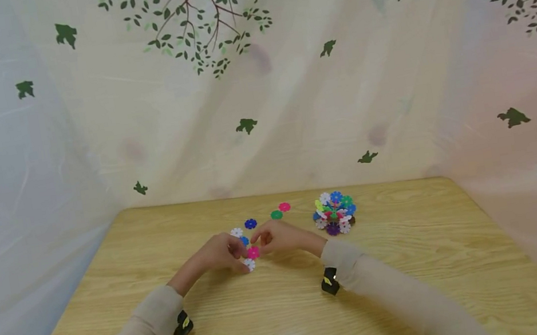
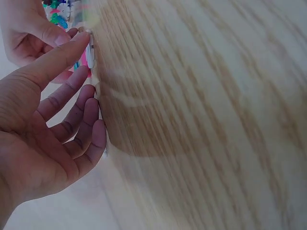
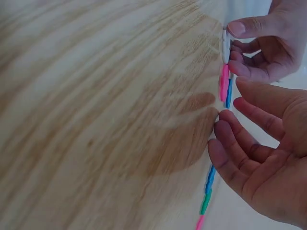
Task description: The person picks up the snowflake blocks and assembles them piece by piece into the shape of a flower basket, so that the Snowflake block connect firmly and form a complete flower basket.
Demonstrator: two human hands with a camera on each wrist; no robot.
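Note:
Both hands are low over the tabletop, facing each other across several flat flower-shaped plastic discs. With thumb and index finger at opposite edges, my left hand (image 1: 219, 253) pinches a white flower disc (image 1: 249, 264), also visible in the right wrist view (image 3: 225, 46). A pink flower disc (image 1: 253, 252) lies just beyond it, beside a blue one (image 1: 245, 241) partly covered by the left fingers. My right hand (image 1: 279, 236) is relaxed and holds nothing, its thumb and index finger apart near the pink disc. Its other fingertips (image 3: 218, 148) rest at the table surface.
Another white disc (image 1: 236, 232), a dark blue disc (image 1: 251, 224), a green disc (image 1: 277, 215) and a further pink disc (image 1: 284, 207) lie farther back. A multicoloured cluster of joined discs (image 1: 334, 213) stands right of the hands. Printed fabric (image 1: 267, 156) hangs behind the wooden table (image 1: 418, 261).

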